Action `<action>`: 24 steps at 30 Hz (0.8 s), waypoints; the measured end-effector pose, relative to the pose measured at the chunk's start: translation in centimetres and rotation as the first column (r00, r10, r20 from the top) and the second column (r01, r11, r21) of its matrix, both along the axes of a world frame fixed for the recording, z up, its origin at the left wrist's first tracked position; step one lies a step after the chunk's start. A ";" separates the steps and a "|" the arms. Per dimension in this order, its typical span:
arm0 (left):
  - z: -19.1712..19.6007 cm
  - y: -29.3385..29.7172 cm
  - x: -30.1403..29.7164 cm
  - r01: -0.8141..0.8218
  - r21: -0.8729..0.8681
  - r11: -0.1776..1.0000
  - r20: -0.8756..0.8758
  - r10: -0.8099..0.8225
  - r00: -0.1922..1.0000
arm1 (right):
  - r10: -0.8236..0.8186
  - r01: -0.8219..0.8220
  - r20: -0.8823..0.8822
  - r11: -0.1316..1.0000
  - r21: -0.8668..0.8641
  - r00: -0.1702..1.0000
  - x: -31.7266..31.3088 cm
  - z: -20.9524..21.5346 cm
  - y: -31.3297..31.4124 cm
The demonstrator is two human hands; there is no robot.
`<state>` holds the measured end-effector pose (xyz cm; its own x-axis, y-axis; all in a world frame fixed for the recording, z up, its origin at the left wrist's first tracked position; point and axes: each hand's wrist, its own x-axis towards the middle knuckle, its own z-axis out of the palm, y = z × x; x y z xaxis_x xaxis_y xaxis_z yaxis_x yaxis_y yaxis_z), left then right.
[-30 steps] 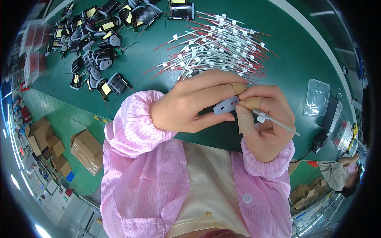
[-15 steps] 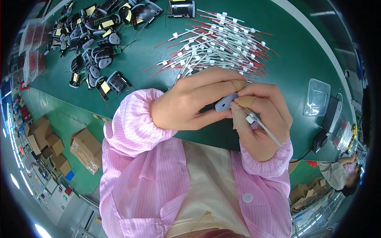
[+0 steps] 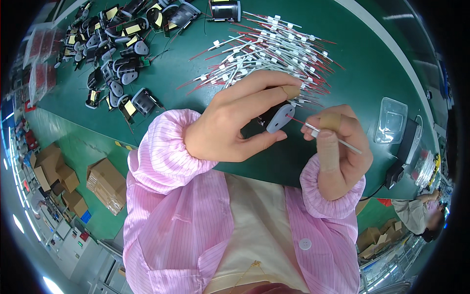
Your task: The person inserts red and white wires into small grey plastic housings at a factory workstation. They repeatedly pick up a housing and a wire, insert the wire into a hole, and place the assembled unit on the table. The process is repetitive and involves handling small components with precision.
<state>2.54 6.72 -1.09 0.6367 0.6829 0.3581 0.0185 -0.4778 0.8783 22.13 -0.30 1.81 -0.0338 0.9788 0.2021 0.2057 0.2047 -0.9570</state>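
Observation:
My left hand (image 3: 227, 120) is closed round a black coil bobbin with a grey oval end cap (image 3: 281, 120); its cap faces right, showing small holes. In my right hand (image 3: 345, 152), thumb and fingers pinch a thin white cable (image 3: 351, 146) with a small white connector (image 3: 315, 133). From this cable a red wire (image 3: 298, 120) runs left, its tip at a hole in the cap; how deep it sits I cannot tell. Finger covers or tape wrap some fingers of both hands. Beyond the left hand lies a heap of white-and-red cables (image 3: 274, 59).
Several similar black bobbins (image 3: 117, 71) lie in a pile on the green table (image 3: 191, 90) at far left. One more bobbin (image 3: 225, 11) is at the back. A clear plastic tray (image 3: 391, 120) sits on the right beside a black device (image 3: 409, 142). Cardboard boxes (image 3: 105, 183) stand on the floor.
My right hand has moved right, away from the bobbin, still pinching the cable. The red wire between cable and cap now shows. My left hand has tilted the cap more into view.

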 end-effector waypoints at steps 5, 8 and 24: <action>0.0 0.3 -0.2 0.044 -0.008 0.999 0.002 -0.044 0.999 | -0.025 0.025 0.007 1.000 0.010 1.000 -0.7 0.5 0.1; -0.4 0.1 -0.2 0.049 -0.062 0.997 0.090 -0.044 0.995 | -0.096 0.094 -0.056 0.995 -0.034 0.994 -1.4 0.7 -0.1; -0.1 -0.2 -1.2 0.091 -0.297 0.950 0.066 -0.075 0.995 | -0.051 0.075 0.284 0.994 -0.075 0.958 -0.7 0.0 0.8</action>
<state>1.31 6.55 -1.18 0.6812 0.7096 0.1800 -0.0605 -0.1904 0.9798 21.47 0.51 1.79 -0.0153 0.9938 0.1101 0.4786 0.1040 -0.8718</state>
